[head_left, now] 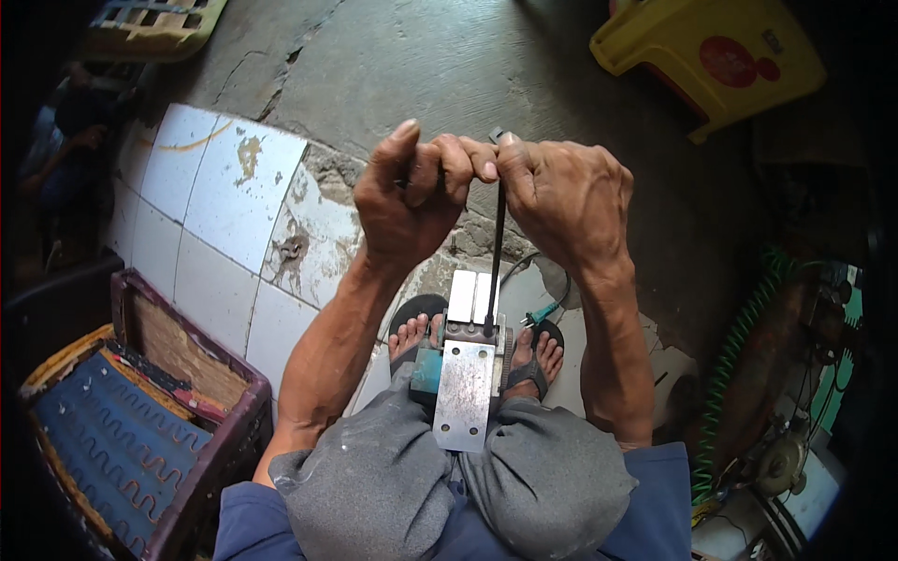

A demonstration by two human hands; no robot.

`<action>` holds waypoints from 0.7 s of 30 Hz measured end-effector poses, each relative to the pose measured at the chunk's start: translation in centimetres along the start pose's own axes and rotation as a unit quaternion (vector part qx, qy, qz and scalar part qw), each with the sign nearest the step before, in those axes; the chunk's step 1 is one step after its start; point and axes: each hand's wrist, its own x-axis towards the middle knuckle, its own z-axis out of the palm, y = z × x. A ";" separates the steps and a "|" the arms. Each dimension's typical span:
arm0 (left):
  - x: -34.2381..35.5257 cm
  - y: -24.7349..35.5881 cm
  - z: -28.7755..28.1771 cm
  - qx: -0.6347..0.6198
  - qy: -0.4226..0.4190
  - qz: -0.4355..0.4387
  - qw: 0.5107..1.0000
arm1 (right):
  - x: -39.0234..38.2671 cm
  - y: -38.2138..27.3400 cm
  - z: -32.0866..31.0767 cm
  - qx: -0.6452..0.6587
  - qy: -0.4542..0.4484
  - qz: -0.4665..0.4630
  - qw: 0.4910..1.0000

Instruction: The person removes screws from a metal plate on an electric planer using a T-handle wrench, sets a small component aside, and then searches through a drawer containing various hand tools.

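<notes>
An upturned electric planer [465, 393], with a teal body and a bare metal sole plate, is held between my knees. A long black socket wrench [497, 252] stands almost upright, its lower end on one of the bolts in the row across the planer. My right hand [569, 192] is closed at the wrench's top, thumb along it. My left hand [412, 187] has its fingers curled at the same top end, a fingertip close against the shaft and the thumb sticking up. Between them the wrench's handle is mostly hidden.
A power cord with a teal plug [542, 314] lies by my right sandal. At left stands a wooden seat frame [187, 411] with springs; a yellow plastic stool [720, 61] is at far right. A green coiled hose [720, 374] hangs near machinery. Someone sits at far left.
</notes>
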 end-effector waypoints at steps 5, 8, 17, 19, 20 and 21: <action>1.6 -1.9 1.0 0.127 0.008 -0.002 0.992 | -0.6 2.8 0.7 -0.039 0.091 -0.023 0.995; 1.3 -2.2 2.8 0.223 -0.056 0.043 0.972 | -1.2 4.1 1.3 0.040 0.137 -0.027 0.989; 1.4 -2.3 5.7 0.449 -0.138 0.128 0.873 | -0.4 6.6 2.2 0.252 0.106 -0.072 0.959; 1.8 -2.9 5.9 0.439 -0.142 0.129 0.877 | -0.2 7.4 2.4 0.270 0.105 -0.075 0.954; 1.9 -3.3 6.0 0.445 -0.138 0.139 0.874 | -0.2 7.7 2.3 0.285 0.098 -0.081 0.950; 2.1 -3.3 6.4 0.448 -0.144 0.140 0.871 | -0.1 7.8 2.2 0.301 0.092 -0.086 0.945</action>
